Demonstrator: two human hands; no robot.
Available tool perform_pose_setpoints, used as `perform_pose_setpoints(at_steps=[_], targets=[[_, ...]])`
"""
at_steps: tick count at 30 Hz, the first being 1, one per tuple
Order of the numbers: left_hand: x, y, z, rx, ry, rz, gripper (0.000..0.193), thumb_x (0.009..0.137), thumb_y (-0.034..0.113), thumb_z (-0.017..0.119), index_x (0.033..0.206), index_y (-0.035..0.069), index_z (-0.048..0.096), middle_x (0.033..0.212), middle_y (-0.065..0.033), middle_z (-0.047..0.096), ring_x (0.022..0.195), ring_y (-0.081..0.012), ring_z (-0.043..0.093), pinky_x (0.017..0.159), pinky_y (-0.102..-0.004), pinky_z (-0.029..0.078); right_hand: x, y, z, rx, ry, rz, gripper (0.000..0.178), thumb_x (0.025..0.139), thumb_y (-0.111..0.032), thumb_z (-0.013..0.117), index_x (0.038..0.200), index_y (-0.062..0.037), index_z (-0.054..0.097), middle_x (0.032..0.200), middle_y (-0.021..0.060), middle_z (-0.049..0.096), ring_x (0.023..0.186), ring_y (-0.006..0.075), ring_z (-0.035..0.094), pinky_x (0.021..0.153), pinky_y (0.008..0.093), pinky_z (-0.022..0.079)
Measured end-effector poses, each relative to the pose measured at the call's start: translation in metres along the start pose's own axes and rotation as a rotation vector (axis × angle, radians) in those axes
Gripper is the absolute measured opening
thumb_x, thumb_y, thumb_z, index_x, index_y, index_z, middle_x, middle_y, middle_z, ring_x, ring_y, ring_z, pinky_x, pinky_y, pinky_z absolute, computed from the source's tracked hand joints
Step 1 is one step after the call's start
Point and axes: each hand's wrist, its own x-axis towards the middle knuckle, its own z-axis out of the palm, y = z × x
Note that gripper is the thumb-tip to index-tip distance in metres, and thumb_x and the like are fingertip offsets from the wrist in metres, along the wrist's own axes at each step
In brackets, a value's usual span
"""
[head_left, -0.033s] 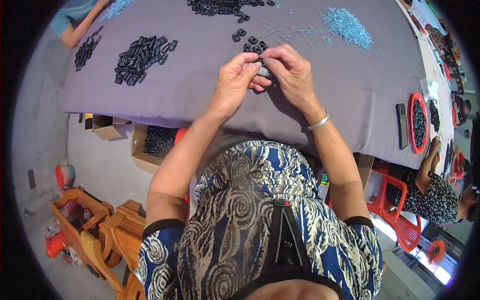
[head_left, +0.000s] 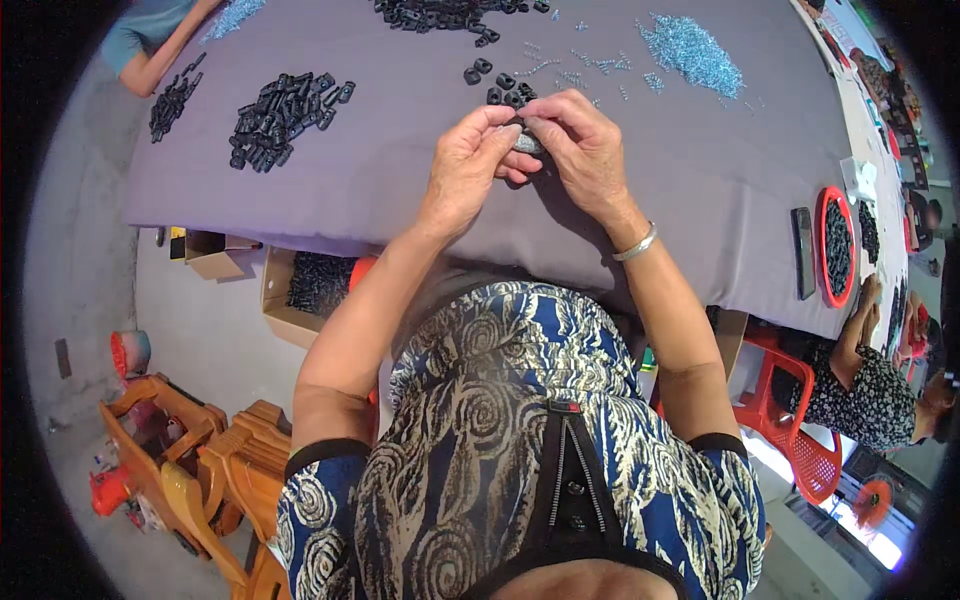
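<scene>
My left hand (head_left: 468, 160) and my right hand (head_left: 582, 145) meet above the near part of the cloth-covered table, thumbs and forefingers pinched close together. What lies between the fingertips is too small and covered to name. A grey, silvery shape (head_left: 527, 144) shows between the hands, beside my right thumb; its kind is unclear. Just beyond the fingertips sit several small black plastic pieces with holes (head_left: 506, 82). Farther right are loose small metal springs (head_left: 600, 63) and a heap of bluish-silver springs (head_left: 690, 55).
A pile of longer black plastic parts (head_left: 283, 120) lies left, with a smaller one (head_left: 174, 105) beyond. More black pieces (head_left: 450, 12) are heaped at the far side. At right are a dark phone-like slab (head_left: 803, 253) and a red-rimmed basket (head_left: 823, 275). Other people sit at both sides.
</scene>
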Motion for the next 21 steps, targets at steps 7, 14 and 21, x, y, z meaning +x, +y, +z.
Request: perform_pose_setpoints(at_steps=[7, 14, 21], targets=[[0.003, -0.003, -0.004, -0.057, 0.093, 0.025, 0.025, 0.095, 0.014, 0.049, 0.114, -0.002, 0.053, 0.092, -0.0090, 0.062, 0.071, -0.0135, 0.064, 0.059, -0.0237, 0.054, -0.003, -0.007, 0.008, -0.230, -0.057, -0.208, 0.026, 0.080, -0.003, 0.059, 0.105, -0.0075, 0.064, 0.093, 0.0111, 0.059, 0.087, 0.0270, 0.057, 0.078, 0.0352, 0.048], [0.001, 0.003, -0.009, -0.094, 0.111, 0.023, 0.022, 0.095, 0.012, 0.051, 0.112, -0.001, 0.054, 0.090, -0.0067, 0.061, 0.072, -0.0136, 0.064, 0.057, -0.0245, 0.054, -0.002, -0.010, -0.001, -0.086, -0.130, -0.058, 0.030, 0.081, -0.003, 0.058, 0.111, -0.0048, 0.061, 0.098, 0.0134, 0.059, 0.090, 0.0245, 0.058, 0.080, 0.0336, 0.047], [0.002, 0.014, -0.026, -0.061, 0.240, 0.070, 0.022, 0.092, 0.012, 0.057, 0.111, 0.000, 0.057, 0.089, -0.0069, 0.061, 0.078, -0.0141, 0.062, 0.061, -0.0253, 0.053, 0.012, -0.005, -0.036, -0.304, 0.016, 0.114, 0.016, 0.082, -0.009, 0.061, 0.095, -0.0016, 0.065, 0.080, 0.0111, 0.063, 0.071, 0.0197, 0.062, 0.067, 0.0289, 0.049]])
